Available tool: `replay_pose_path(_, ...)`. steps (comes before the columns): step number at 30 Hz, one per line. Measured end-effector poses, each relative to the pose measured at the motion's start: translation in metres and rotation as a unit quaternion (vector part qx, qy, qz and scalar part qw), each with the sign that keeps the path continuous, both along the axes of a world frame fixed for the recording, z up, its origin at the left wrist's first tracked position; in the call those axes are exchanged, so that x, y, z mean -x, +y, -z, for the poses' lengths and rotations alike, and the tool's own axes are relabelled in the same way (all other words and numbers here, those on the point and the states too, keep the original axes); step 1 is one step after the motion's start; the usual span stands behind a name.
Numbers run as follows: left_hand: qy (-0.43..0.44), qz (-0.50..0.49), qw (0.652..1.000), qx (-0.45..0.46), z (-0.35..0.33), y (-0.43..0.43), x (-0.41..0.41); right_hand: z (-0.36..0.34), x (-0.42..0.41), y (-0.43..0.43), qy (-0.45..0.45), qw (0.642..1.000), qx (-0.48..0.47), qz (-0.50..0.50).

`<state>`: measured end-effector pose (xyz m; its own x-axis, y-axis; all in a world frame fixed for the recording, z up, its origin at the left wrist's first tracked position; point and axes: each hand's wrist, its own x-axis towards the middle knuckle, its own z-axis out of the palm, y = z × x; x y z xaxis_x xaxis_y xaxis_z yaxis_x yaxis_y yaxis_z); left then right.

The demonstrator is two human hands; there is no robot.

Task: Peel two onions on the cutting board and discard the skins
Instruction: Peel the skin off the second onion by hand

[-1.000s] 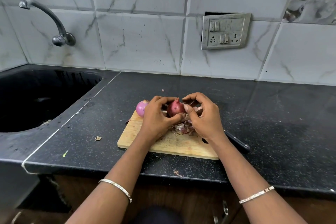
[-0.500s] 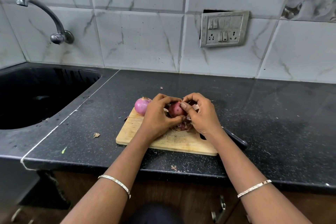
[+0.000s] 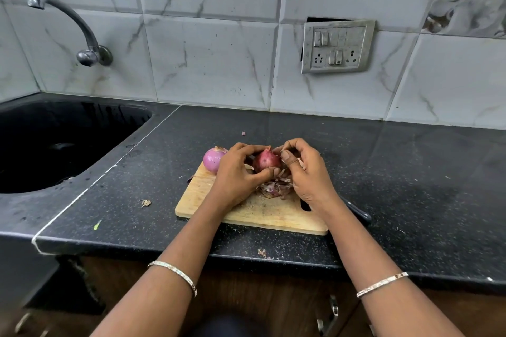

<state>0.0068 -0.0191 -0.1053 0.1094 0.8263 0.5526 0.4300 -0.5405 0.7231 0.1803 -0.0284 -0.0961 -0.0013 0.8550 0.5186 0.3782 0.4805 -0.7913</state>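
Your right thumb has lifted off the dark red, half-peeled onion (image 3: 267, 160) since 0.5 s ago. Your left hand (image 3: 235, 172) grips it above the rectangular wooden cutting board (image 3: 273, 216); your right hand (image 3: 306, 172) pinches its tip. 1 pale purple peeled onion (image 3: 212, 159) sits at the board's far-left corner, and 1 heap of dry skins (image 3: 273, 189) lies under your hands. Your right wrist hides the black-handled knife (image 3: 358, 212) blade.

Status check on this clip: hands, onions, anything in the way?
Left hand grips darker onion; right hand pinches its tip. Paler onion, peel pile on cutting board. Knife lies under right forearm.
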Motion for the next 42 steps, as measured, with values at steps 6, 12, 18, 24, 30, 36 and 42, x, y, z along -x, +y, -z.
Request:
replay_pose_path(6, -0.012, 0.001, 1.000, 0.009, 0.000, 0.000, 0.000, -0.002, -0.002, 0.001, 0.077, 0.997, 0.017, 0.002)
replay_pose_path(12, -0.020, 0.006, 1.000, 0.006, -0.001, 0.000, 0.002, -0.008, 0.002, -0.002, 0.006, 1.000, 0.001, -0.019)
replay_pose_path(18, 0.004, 0.005, 1.000, 0.005, 0.000, 0.000, 0.003, -0.005, -0.001, 0.000, -0.078, 0.997, -0.028, -0.003)
replay_pose_path(24, 0.004, 0.013, 1.000, 0.016, -0.001, 0.000, 0.003, -0.004, -0.003, 0.002, -0.104, 0.994, -0.039, -0.003)
replay_pose_path(30, -0.009, 0.015, 0.999, 0.028, -0.002, 0.000, 0.003, -0.001, -0.002, 0.008, -0.118, 0.992, -0.038, -0.010)
replay_pose_path(36, -0.048, 0.028, 0.997, 0.050, 0.001, 0.001, 0.002, 0.000, -0.006, 0.007, -0.073, 0.996, -0.017, 0.048)
replay_pose_path(42, -0.092, 0.053, 0.991, 0.078, 0.008, 0.003, 0.002, -0.007, -0.005, 0.000, -0.038, 0.995, -0.041, 0.081)
